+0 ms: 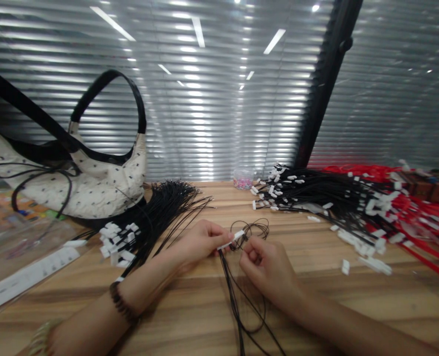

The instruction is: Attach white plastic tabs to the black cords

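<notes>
Near the middle of the table, my left hand (203,241) pinches a narrow white plastic strip (238,236) between thumb and fingers. Thin black cords (230,291) hang from the strip toward the table's near edge. Just right of it my right hand (267,267) is closed, its thumb and fingertips pinched on a thin black cord; the fingertips partly hide the grip. Beyond both hands lies a loose loop of thin black cord (258,228). A bundle of black cords with white ends (117,242) rests left of my left forearm.
At right lie a large pile of black cords with white tabs (323,185) and red cords (419,212). Behind stands a small clear tub (242,179) with pink bits. A white patterned handbag (104,190) sits at left, beside a printed paper strip (30,277). Blinds (219,99) close off the back.
</notes>
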`<state>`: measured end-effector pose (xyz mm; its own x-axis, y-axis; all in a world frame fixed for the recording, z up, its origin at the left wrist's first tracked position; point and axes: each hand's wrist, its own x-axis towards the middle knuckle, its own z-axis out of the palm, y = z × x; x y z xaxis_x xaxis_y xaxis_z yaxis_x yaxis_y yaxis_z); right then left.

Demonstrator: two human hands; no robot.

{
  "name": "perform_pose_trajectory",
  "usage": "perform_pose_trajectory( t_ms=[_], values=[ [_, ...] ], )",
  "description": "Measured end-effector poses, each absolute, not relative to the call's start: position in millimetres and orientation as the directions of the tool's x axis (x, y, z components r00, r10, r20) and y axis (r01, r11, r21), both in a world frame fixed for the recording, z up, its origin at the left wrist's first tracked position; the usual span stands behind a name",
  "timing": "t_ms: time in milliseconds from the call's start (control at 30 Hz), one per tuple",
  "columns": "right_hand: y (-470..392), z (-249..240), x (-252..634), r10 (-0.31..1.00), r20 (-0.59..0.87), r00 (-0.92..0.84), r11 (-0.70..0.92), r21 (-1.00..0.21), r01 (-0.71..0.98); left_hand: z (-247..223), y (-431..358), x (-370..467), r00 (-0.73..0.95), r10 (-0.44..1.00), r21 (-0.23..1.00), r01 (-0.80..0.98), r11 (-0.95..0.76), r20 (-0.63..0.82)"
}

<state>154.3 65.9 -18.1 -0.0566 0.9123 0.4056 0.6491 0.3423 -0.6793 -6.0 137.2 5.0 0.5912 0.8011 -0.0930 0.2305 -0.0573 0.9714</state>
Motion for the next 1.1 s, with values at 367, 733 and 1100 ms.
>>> perform_pose_trajectory(
  t_ms=[367, 733, 1100],
  values=[
    [73.9, -16.6, 152.9, 0.948, 0.316, -0.045, 0.293, -0.806, 0.514, 5.9, 133.2, -1.2, 0.565, 0.822, 0.97, 0.234, -0.074, -0.074],
    [72.0, -18.9, 155.0, 0.92, 0.373, -0.117, 0.379, -0.776, 0.505, 5.9, 130.6, 0.1, 0.584, 0.807, 0.977, 0.205, -0.052, -0.08],
    [70.5, -17.2, 155.3, 0.919, 0.375, -0.123, 0.376, -0.739, 0.559, 7.8, 128.7, 0.3, 0.597, 0.799, 0.975, 0.21, -0.073, -0.069]
  ],
)
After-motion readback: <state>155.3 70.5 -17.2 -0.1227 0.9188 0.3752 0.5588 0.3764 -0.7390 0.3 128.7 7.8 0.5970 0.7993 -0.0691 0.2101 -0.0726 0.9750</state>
